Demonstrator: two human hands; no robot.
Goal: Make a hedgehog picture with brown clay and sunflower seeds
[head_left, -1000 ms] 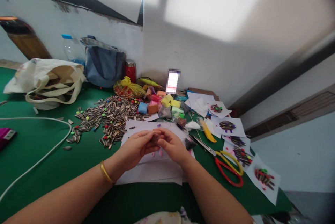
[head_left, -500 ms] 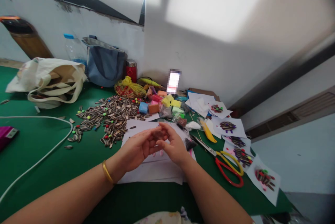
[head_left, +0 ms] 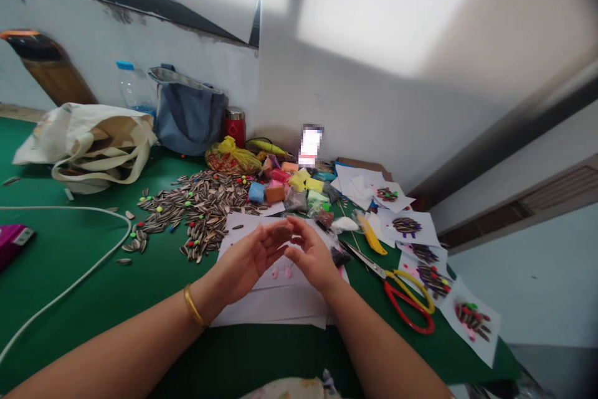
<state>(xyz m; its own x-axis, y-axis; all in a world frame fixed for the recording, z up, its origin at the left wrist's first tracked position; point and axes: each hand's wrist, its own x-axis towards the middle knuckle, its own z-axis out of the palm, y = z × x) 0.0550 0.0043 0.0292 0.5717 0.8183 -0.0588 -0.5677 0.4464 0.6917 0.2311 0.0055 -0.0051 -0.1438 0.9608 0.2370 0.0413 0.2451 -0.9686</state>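
Observation:
My left hand [head_left: 255, 262] hovers palm inward over white paper [head_left: 268, 305], its fingers stretched out and slightly curved; a gold bangle [head_left: 193, 305] circles that wrist. Facing it, my right hand [head_left: 312, 259] is cupped, thumb apart from the fingers. The fingertips of both hands come close together at the top, with a gap between the palms. I see nothing held, though the far side of the fingers is hidden. Small pink pieces [head_left: 281, 272] lie on the paper below, between the hands. A single sunflower seed [head_left: 238, 226] rests near the paper's upper left.
Left of the paper spreads a heap of sunflower seeds [head_left: 205, 200] with coloured bits. Behind are clay packs [head_left: 275, 192] and a phone [head_left: 310, 145]. Scissors [head_left: 397, 290], a yellow cutter [head_left: 372, 237] and seed pictures [head_left: 471, 321] lie right. A white cable [head_left: 77, 287] crosses the left.
My hands have parted slightly and the fingers have straightened a little, so the pink pieces beneath show more clearly. The things on the table stay where they were.

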